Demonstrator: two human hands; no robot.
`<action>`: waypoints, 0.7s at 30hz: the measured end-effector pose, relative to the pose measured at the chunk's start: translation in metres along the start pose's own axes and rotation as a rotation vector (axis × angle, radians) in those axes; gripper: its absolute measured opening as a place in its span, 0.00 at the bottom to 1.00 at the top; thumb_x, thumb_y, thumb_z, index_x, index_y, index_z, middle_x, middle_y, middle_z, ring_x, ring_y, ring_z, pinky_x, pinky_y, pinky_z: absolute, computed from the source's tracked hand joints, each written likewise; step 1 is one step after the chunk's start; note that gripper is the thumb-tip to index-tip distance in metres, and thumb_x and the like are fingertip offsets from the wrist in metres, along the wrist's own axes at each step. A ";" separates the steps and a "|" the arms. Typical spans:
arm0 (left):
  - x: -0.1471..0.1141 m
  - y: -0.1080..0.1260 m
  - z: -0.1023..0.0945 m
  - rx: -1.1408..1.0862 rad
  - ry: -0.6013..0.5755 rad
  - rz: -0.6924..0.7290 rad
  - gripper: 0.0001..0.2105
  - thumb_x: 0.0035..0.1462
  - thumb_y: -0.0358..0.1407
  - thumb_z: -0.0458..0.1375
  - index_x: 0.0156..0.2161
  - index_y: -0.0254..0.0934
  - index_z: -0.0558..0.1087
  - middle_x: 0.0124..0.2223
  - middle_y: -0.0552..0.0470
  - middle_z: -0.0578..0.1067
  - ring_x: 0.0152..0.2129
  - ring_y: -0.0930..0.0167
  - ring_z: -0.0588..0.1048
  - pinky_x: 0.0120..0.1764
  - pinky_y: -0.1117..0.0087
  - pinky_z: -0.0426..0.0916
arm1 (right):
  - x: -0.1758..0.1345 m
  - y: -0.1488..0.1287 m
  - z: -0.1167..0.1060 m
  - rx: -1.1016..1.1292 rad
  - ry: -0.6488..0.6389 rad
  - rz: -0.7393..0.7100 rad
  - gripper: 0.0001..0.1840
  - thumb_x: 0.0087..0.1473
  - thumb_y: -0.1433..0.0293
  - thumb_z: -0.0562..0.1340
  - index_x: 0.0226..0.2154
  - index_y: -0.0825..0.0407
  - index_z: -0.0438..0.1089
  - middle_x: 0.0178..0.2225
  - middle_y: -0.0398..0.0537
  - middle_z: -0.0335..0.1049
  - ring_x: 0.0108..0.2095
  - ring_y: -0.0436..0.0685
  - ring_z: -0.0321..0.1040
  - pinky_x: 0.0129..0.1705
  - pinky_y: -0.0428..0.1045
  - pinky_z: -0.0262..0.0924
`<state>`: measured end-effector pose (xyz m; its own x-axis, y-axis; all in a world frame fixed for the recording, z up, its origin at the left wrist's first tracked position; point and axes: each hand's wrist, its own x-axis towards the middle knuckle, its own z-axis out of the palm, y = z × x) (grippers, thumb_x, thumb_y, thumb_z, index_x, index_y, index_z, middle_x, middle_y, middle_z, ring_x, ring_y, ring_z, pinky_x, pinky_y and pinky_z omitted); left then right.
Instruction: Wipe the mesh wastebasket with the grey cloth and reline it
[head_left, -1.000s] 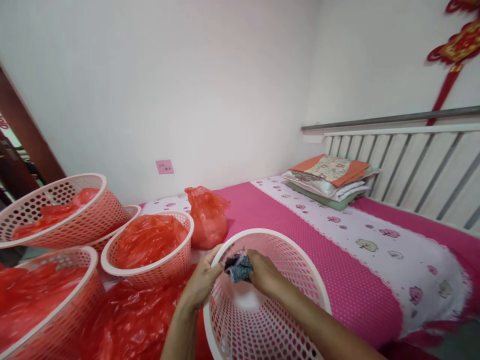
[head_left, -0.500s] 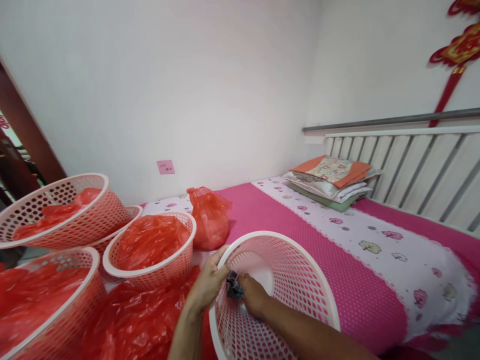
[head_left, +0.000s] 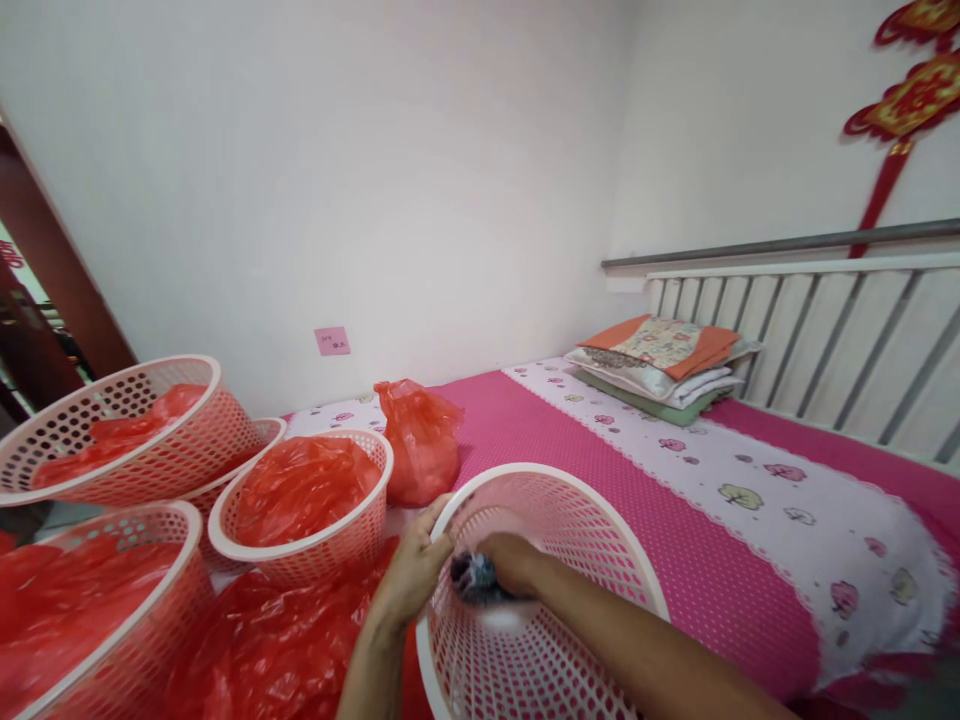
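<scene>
A pale pink plastic mesh basket [head_left: 581,525] stands tilted in front of me, its mouth toward me. My left hand [head_left: 418,568] is closed around its left rim. My right hand [head_left: 512,562] reaches inside, closed on a crumpled dark blue-grey cloth [head_left: 474,578]. The cloth lies against the basket's inner left wall, close to my left fingers. Its lower part is blurred, and my right fingers are partly hidden.
More baskets lined with red plastic bags stand at left, including a round basket [head_left: 379,490] and a stacked upper basket [head_left: 214,430]. A tied red bag [head_left: 416,450] sits behind on the pink bedspread [head_left: 517,425]. Folded bedding [head_left: 660,355] lies by the white headboard [head_left: 832,330].
My right hand has shifted slightly within the basket, and the cloth now looks bulkier and lighter in places. My left hand keeps its grip on the rim. The view has shifted slightly.
</scene>
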<state>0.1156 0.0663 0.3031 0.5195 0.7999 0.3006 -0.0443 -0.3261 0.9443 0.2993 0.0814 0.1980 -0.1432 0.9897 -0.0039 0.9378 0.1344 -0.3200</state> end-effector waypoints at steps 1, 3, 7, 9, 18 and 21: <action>0.000 0.000 0.000 -0.004 -0.005 0.001 0.23 0.53 0.34 0.59 0.55 0.36 0.78 0.58 0.43 0.81 0.57 0.55 0.75 0.63 0.55 0.62 | 0.002 0.001 -0.009 -0.046 0.039 -0.034 0.12 0.60 0.72 0.62 0.41 0.52 0.83 0.45 0.56 0.83 0.48 0.65 0.78 0.53 0.53 0.66; 0.001 0.000 0.000 0.006 -0.012 0.009 0.23 0.53 0.34 0.58 0.55 0.36 0.78 0.57 0.43 0.81 0.55 0.56 0.76 0.62 0.55 0.64 | 0.005 0.003 -0.022 -0.137 0.083 -0.110 0.17 0.65 0.72 0.57 0.48 0.54 0.81 0.52 0.60 0.80 0.56 0.67 0.74 0.61 0.56 0.61; 0.001 0.001 0.000 0.064 -0.030 0.028 0.24 0.54 0.32 0.57 0.57 0.37 0.77 0.60 0.44 0.79 0.59 0.56 0.73 0.65 0.55 0.61 | 0.005 0.008 -0.022 -0.291 0.049 -0.176 0.14 0.63 0.73 0.61 0.46 0.54 0.82 0.52 0.60 0.80 0.57 0.66 0.73 0.65 0.57 0.57; 0.000 0.001 0.000 0.071 -0.038 0.025 0.26 0.54 0.31 0.57 0.59 0.38 0.76 0.62 0.44 0.78 0.61 0.56 0.72 0.67 0.54 0.59 | 0.004 0.010 -0.014 -0.357 0.030 -0.120 0.14 0.62 0.74 0.62 0.47 0.57 0.81 0.51 0.66 0.79 0.55 0.70 0.74 0.62 0.60 0.61; 0.001 -0.001 0.001 0.069 0.000 -0.007 0.25 0.54 0.34 0.57 0.57 0.36 0.77 0.62 0.43 0.78 0.62 0.56 0.71 0.67 0.54 0.59 | -0.003 0.010 0.034 -0.371 -0.103 0.162 0.27 0.49 0.68 0.73 0.53 0.53 0.79 0.55 0.71 0.76 0.57 0.83 0.71 0.56 0.76 0.63; 0.001 -0.001 0.003 0.070 0.016 -0.008 0.25 0.53 0.33 0.57 0.57 0.35 0.77 0.62 0.42 0.78 0.62 0.56 0.72 0.67 0.53 0.58 | -0.003 0.004 0.050 -0.256 -0.171 0.214 0.22 0.45 0.70 0.75 0.46 0.50 0.82 0.50 0.66 0.80 0.53 0.83 0.75 0.52 0.78 0.65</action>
<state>0.1184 0.0663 0.3024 0.5060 0.8104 0.2955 0.0202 -0.3536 0.9352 0.2881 0.0763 0.1491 0.0341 0.9771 -0.2101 0.9979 -0.0450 -0.0474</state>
